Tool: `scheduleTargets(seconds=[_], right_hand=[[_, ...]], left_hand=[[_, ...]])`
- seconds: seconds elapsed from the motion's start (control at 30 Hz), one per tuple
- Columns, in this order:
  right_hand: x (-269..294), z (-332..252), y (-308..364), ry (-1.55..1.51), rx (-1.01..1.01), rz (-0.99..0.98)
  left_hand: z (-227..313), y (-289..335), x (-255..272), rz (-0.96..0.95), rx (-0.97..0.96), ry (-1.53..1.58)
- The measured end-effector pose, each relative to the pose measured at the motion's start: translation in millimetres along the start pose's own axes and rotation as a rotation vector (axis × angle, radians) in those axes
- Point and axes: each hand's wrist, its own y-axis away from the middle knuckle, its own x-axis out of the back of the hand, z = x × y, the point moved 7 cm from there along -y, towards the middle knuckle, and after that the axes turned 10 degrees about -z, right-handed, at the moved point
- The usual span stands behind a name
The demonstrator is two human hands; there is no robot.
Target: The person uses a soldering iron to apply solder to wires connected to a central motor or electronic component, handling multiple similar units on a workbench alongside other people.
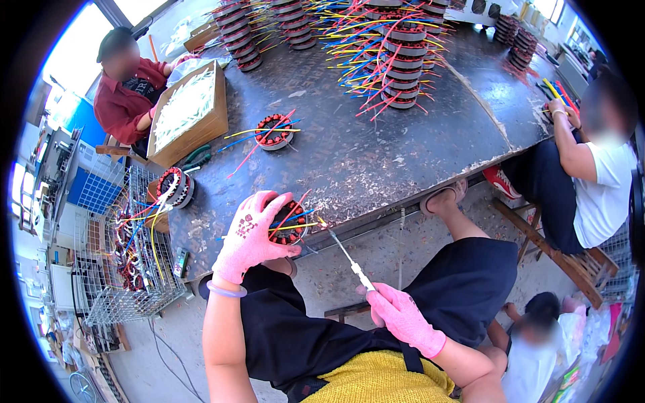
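Note:
My left hand (247, 236), in a pink glove, is wrapped round a motor stator (290, 234) at the table's near edge. Red, yellow and blue wires stick out of the stator's top. In my right hand (406, 318), also gloved in pink, is a thin metal-shafted tool (359, 270) with a white handle. Its tip points at the wire ends on the stator's right side; whether it touches them I cannot tell. Beyond my left hand another wired stator (273, 132) lies on the table, and a further stator (176, 187) sits at the left edge.
Tall stacks of wired stators (403, 64) stand on the dark table (349, 154). A cardboard box (190, 111) of white pieces and green-handled pliers (196, 158) are at left. A wire basket (101, 282) stands beside the table. Co-workers sit left and right; another person is low at right.

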Motion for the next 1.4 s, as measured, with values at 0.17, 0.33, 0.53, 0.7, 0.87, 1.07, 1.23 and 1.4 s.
scheduleTargets(seconds=[0.17, 0.33, 0.53, 0.7, 0.87, 1.07, 1.23, 1.4], right_hand=[[2.1, 3.1, -1.1, 0.039, 0.048, 0.002], [1.8, 1.0, -0.2, 0.024, 0.04, 0.004], [1.9, 5.2, 0.2, -0.082, 0.001, 0.006], [2.5, 11.5, 0.0, -0.17, 0.023, 0.006], [-0.2, 7.2, -1.2, -0.179, 0.021, -0.016], [1.5, 8.1, -1.1, -0.108, 0.023, 0.002], [-0.1, 0.8, -0.2, -0.065, 0.017, -0.002], [1.3, 4.3, -1.6, -0.048, 0.003, -0.008]], left_hand=[[0.6, -0.4, -0.2, -0.01, 0.006, -0.001], [-1.5, 0.8, -0.6, 0.012, 0.006, 0.007], [-3.4, 1.2, 1.8, -0.017, 0.019, 0.055], [-0.9, -1.5, -0.1, 0.014, -0.185, 0.016], [-4.9, -0.2, -1.6, -0.048, -0.055, 0.02], [0.4, -1.5, 0.5, 0.0, -0.09, 0.02], [-2.8, -2.3, -0.9, -0.018, -0.079, 0.04], [-0.8, -1.7, -0.3, -0.008, -0.105, 0.018]])
